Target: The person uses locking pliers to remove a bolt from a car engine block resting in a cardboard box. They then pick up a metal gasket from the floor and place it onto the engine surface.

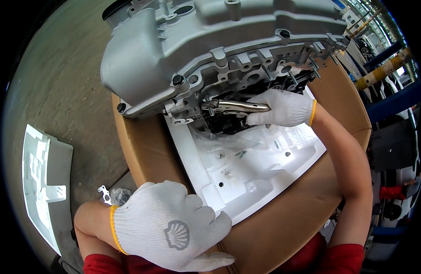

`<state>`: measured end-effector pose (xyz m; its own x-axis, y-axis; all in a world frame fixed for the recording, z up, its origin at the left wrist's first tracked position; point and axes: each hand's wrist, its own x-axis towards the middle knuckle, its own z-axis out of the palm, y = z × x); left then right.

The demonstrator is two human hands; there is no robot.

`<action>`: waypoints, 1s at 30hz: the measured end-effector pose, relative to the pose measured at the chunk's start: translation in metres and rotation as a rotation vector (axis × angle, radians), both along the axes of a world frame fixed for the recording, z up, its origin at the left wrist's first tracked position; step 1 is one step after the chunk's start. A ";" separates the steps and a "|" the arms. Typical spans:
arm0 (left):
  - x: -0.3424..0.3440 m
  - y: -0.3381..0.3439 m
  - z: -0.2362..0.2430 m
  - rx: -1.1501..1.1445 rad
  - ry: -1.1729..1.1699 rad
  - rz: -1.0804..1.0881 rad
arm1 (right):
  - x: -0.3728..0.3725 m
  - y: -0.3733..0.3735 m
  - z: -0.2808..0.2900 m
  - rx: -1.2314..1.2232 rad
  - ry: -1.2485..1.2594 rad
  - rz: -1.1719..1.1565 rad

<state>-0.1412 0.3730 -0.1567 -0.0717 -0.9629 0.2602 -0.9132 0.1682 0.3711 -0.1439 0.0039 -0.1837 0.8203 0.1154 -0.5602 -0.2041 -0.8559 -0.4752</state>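
My right hand (286, 108), in a white knit glove with a yellow cuff, is closed around a pair of locking pliers (240, 106). The jaws of the pliers are at a threaded stud (210, 110) on the lower side of a silver engine (192, 50). Several other studs stick out of the engine's side farther right. My left hand (169, 226), gloved alike, is over the near left edge of the cardboard box (142, 141). Its thumb and forefinger are apart, with nothing visible between them; whether it touches the cardboard, I cannot tell.
White foam packing (260, 178) lines the box under the engine, with crumpled clear plastic (219, 141) on it. On the floor at left stands a white foam piece (60, 164). A metal gasket (104, 194) lies near my left forearm. A yellow-and-black bar (384, 68) and blue frames are at right.
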 end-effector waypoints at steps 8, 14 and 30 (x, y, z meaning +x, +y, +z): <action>-0.001 0.001 0.003 0.042 -0.015 0.037 | -0.001 0.003 -0.008 0.148 0.128 -0.135; 0.001 0.001 0.003 0.081 0.002 0.006 | 0.001 0.002 0.034 -0.135 0.029 0.081; 0.001 0.001 0.004 0.080 -0.001 0.005 | 0.000 0.000 0.025 -0.091 -0.036 0.102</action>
